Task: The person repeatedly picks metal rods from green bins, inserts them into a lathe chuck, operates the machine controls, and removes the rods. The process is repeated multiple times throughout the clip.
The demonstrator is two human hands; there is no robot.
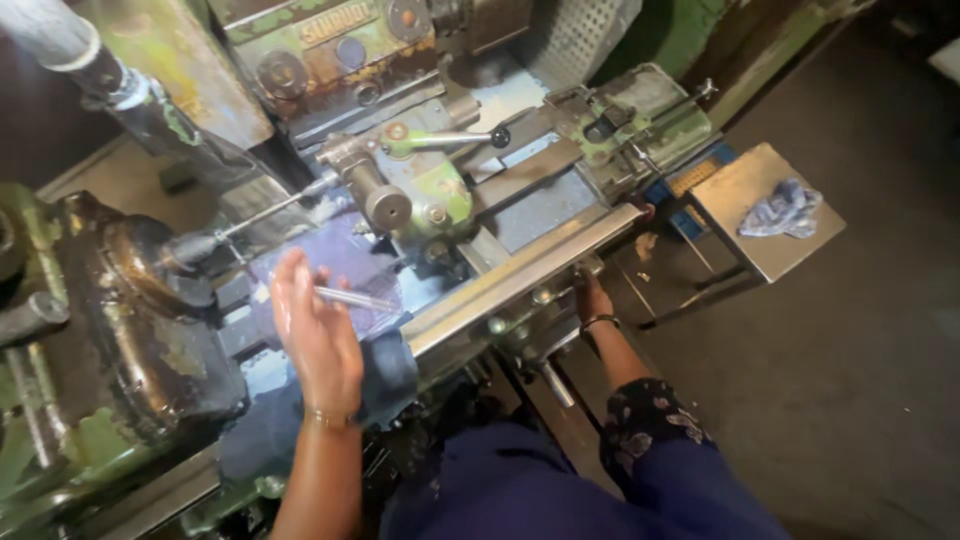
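I look down on an old green lathe (520, 270). My left hand (315, 335) hovers with straight, spread fingers over a blue cloth (350, 265) lying on the bed. A thin shiny rod (355, 298) sticks out to the right from behind its fingers; whether the hand holds it is unclear. My right hand (595, 298) reaches under the front rail of the bed and is closed on a handle of the lathe's apron (545, 340). A thin bangle sits on each wrist.
The dark, oily headstock (140, 310) fills the left side. A green tailstock (405, 195) with a black-knobbed lever (500, 137) stands behind the cloth. At right, a small metal table (740, 240) carries a blue rag (785, 208), over a dark concrete floor.
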